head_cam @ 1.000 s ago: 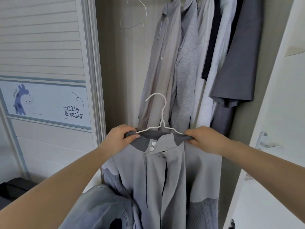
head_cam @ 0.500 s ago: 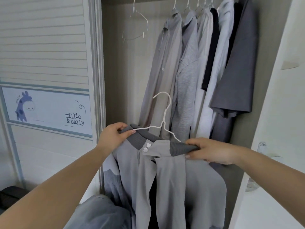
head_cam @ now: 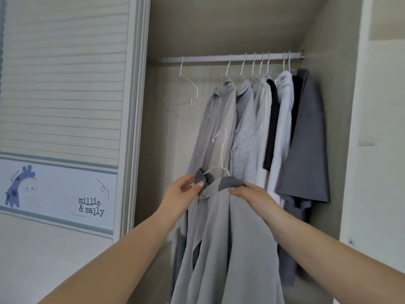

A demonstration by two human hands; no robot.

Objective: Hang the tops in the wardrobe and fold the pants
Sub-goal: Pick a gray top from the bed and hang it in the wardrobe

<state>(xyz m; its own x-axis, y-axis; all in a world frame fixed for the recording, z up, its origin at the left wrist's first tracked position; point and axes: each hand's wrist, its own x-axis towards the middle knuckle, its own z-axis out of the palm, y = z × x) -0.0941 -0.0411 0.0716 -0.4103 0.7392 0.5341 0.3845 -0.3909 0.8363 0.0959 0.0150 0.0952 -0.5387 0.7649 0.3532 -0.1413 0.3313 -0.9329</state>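
Note:
A light grey top (head_cam: pixel 230 242) with a dark grey ribbed collar hangs on a white wire hanger (head_cam: pixel 221 150) that I hold up in front of the open wardrobe. My left hand (head_cam: pixel 182 194) pinches the collar's left end. My right hand (head_cam: pixel 252 194) grips the collar's right side and the shoulder below it. The hanger's hook points up, well below the white rail (head_cam: pixel 230 58). Several grey, white and dark tops (head_cam: pixel 263 128) hang on the rail's right half. No pants are in view.
One bare wire hanger (head_cam: pixel 184 88) hangs on the rail's left part, with a free stretch of rail between it and the hung tops. A sliding slatted door (head_cam: pixel 65 84) with a giraffe picture stands at the left. A white door (head_cam: pixel 379 150) borders the right.
The view has tilted up, so the rail now shows. Both hands have come closer together on the collar, and the top has turned so its buttoned front no longer faces me.

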